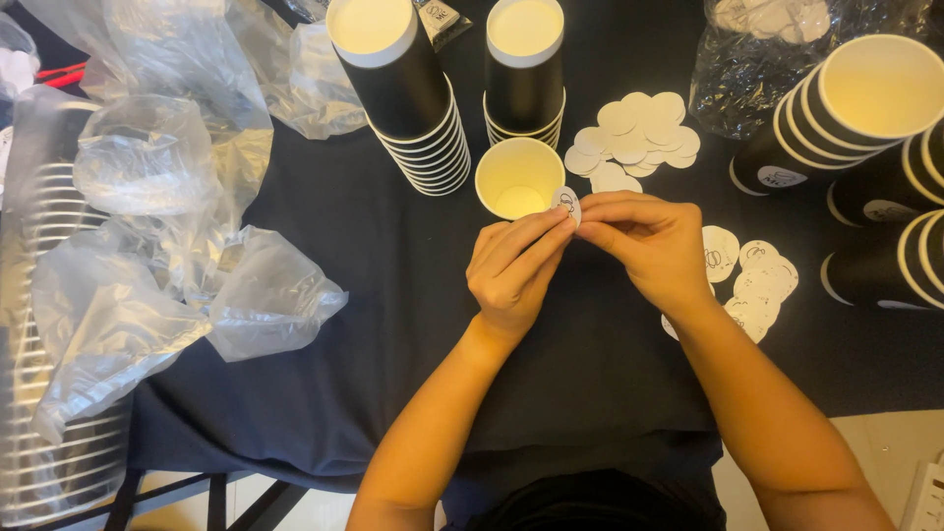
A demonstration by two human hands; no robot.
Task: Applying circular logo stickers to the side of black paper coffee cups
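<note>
I have both hands meeting near the middle of the frame, over a table covered in dark cloth (393, 324). My left hand (513, 270) and my right hand (651, 241) pinch the same small round white sticker (566, 204) between their fingertips; it stands on edge, just above the knuckles, with a dark printed mark on its face. Both grips are closed on that sticker, thumbs and forefingers pressed to it from either side.

Just beyond the sticker, touching distance from my fingers, a single open paper cup (518, 177) stands upright, black outside and cream inside. Behind it, toward the top centre, two tall stacks of the same black cups stand upright: one stack (408, 93) leaning a little to the left, the other stack (525, 74) to its right.

Right of the single cup lies a heap of blank white round discs (634, 138). Lower, beside my right wrist, a second scatter of printed stickers (755, 275) lies flat on the cloth.

At the right edge, more cup stacks (855, 113) lie on their sides, mouths toward me, with a crinkled clear bag (777, 39) behind them. The left side of the frame is filled with crumpled clear plastic wrapping (147, 226), and a sleeve of white lids (39, 393) runs down the far left edge.
</note>
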